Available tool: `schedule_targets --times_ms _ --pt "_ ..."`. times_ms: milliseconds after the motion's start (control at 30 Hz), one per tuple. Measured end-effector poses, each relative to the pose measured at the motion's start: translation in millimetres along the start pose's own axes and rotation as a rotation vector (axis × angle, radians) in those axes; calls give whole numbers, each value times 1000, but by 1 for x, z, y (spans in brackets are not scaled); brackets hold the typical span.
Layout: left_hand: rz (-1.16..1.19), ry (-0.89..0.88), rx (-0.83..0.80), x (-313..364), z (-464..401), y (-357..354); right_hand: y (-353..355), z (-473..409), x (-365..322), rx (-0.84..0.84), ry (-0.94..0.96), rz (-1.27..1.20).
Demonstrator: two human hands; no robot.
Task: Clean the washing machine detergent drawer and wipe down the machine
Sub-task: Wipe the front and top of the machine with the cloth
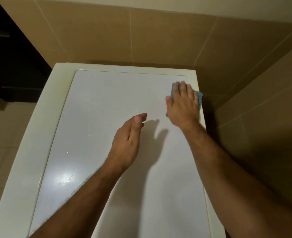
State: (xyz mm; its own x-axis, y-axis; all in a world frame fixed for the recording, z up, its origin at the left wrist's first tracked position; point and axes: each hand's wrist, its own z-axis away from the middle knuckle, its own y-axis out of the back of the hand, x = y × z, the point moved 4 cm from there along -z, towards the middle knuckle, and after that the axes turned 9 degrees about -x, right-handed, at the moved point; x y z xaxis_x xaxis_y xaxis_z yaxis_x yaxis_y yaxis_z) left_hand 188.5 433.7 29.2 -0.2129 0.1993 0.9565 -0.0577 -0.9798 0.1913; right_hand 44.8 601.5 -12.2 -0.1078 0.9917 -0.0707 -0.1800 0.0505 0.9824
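Flat and spread, the grip of the right hand (182, 103) presses a blue cloth (200, 97) on the machine top (93, 134), near its far right corner.
The cloth looks soft and light, so a flat palm should steer it better than a pinch; the smooth lid seems slippery. The left hand (127, 143) hovers with fingers straight, holding nothing.

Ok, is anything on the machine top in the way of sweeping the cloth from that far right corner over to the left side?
Nothing stands on the washing machine top. The right hand presses the blue cloth flat at the far right corner. Only the left hand, held open above the middle of the top, lies across the leftward path.
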Motion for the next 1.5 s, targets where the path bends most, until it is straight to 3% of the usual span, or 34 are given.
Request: schedule_targets --times_ms 333,533,667,833,1067,1333,1500 --pt "3 -6 22 1 5 14 6 -44 -46 -35 33 7" --pt "8 -27 -9 13 12 -1 -2 9 -62 -82 174 -4" --pt "32 -18 -22 12 16 -8 -8 60 -38 -83 237 33" --pt "44 9 -10 4 20 -5 -3 49 11 -67 107 87" --pt "85 20 37 -8 29 9 -2 6 -26 -48 10 8" --pt "27 -40 113 6 35 0 -21 84 -81 -114 178 -24" --pt "54 -7 151 8 42 6 -27 146 -51 -98 237 -5"
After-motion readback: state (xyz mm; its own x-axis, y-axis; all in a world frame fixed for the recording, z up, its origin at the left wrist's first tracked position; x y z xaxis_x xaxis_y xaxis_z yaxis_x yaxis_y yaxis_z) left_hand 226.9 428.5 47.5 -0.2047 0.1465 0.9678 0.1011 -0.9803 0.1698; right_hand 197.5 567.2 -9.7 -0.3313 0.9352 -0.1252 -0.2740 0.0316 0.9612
